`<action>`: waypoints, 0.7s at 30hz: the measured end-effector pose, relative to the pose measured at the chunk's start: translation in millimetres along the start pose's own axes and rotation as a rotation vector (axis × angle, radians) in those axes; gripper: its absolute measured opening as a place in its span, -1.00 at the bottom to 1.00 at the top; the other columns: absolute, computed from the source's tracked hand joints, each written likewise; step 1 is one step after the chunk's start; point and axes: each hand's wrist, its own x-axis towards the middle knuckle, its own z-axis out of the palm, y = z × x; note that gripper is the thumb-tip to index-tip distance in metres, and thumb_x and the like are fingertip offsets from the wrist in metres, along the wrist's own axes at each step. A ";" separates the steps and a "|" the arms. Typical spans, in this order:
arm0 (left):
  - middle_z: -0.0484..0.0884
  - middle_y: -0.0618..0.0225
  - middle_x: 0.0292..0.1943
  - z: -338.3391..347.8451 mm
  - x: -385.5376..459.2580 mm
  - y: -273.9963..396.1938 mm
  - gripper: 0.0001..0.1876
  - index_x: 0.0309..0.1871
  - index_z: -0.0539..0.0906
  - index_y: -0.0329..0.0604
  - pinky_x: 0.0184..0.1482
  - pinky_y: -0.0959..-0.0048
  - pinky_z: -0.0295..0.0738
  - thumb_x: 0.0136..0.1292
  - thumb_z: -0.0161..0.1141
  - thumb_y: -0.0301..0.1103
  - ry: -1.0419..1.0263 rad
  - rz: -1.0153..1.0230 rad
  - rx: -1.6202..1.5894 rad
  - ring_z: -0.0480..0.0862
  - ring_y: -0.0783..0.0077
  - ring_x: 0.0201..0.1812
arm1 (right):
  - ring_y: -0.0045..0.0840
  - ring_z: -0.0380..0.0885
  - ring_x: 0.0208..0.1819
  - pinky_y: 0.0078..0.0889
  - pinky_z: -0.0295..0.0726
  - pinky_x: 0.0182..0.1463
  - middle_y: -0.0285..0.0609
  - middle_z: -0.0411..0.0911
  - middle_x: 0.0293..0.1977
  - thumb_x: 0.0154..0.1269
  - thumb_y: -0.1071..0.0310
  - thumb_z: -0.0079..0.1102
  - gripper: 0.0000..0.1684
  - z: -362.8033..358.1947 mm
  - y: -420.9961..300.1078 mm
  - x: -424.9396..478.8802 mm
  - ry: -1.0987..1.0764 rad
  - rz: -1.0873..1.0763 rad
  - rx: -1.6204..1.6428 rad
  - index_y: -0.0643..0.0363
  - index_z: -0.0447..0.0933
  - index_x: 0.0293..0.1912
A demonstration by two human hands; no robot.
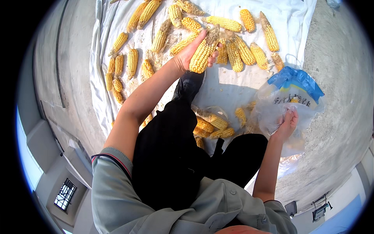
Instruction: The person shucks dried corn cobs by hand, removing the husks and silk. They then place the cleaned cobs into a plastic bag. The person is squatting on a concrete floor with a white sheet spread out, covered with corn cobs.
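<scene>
My left hand (186,56) is wrapped around a thick yellow ear of corn (200,58), held above the sheet with its dry, frayed end pointing away from me. Whether a second ear lies in the same grip I cannot tell. To the right, my right hand (285,126) pinches the edge of a translucent plastic bag (268,117) with a blue printed panel that bears writing. Some yellow corn shows at the bag (294,100). Many bare ears of corn (233,55) lie on a white cloth sheet (233,77) in front of me.
Between my legs lies a small heap of ears (214,124). My dark shoe (189,84) rests on the sheet. More ears (118,65) are scattered at the left, among crumbs and dry bits. Concrete floor (336,58) surrounds the sheet, with a barred window (65,194) at lower left.
</scene>
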 end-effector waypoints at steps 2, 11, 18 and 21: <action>0.49 0.26 -0.43 1.1 -1.2 -2.0 -0.32 0.06 0.37 -0.21 -0.45 0.44 0.49 0.29 -0.28 0.30 0.017 0.001 0.026 0.48 0.45 -0.54 | -0.82 0.38 -0.41 -0.81 0.30 -0.50 -0.28 0.52 -0.18 0.30 0.39 0.07 -0.82 11.1 -17.2 -13.6 0.086 -0.025 0.078 0.15 0.40 -0.10; 0.57 0.14 -0.25 -1.2 1.6 -16.9 -0.38 0.13 0.35 -0.17 -0.28 0.34 0.62 0.37 -0.38 0.20 0.131 0.051 0.084 0.60 0.30 -0.36 | -0.83 0.41 -0.37 -0.86 0.32 -0.49 -0.24 0.57 -0.19 0.29 0.38 0.10 -0.80 -8.1 -25.0 -22.4 -0.058 0.025 -0.041 0.15 0.41 -0.09; 0.56 0.18 -0.23 4.2 -13.4 -25.7 -0.56 0.05 0.39 -0.07 -0.52 0.58 0.52 0.33 -0.06 0.07 0.164 -0.043 0.101 0.53 0.51 -0.48 | -0.68 0.46 -0.20 -0.65 0.47 -0.25 -0.22 0.53 -0.17 0.27 0.39 0.11 -0.61 -2.3 -23.3 -39.9 -0.025 0.102 -0.005 0.21 0.34 0.08; 0.57 0.28 -0.35 32.9 -3.3 -28.2 -0.52 -0.02 0.42 -0.17 -0.58 0.60 0.46 0.26 0.05 0.07 0.147 -0.226 0.672 0.53 0.54 -0.54 | -0.82 0.41 -0.33 -0.83 0.34 -0.45 -0.32 0.52 -0.27 0.26 0.37 0.13 -0.61 -11.8 -25.3 -48.0 -0.076 0.171 -0.088 0.20 0.37 0.07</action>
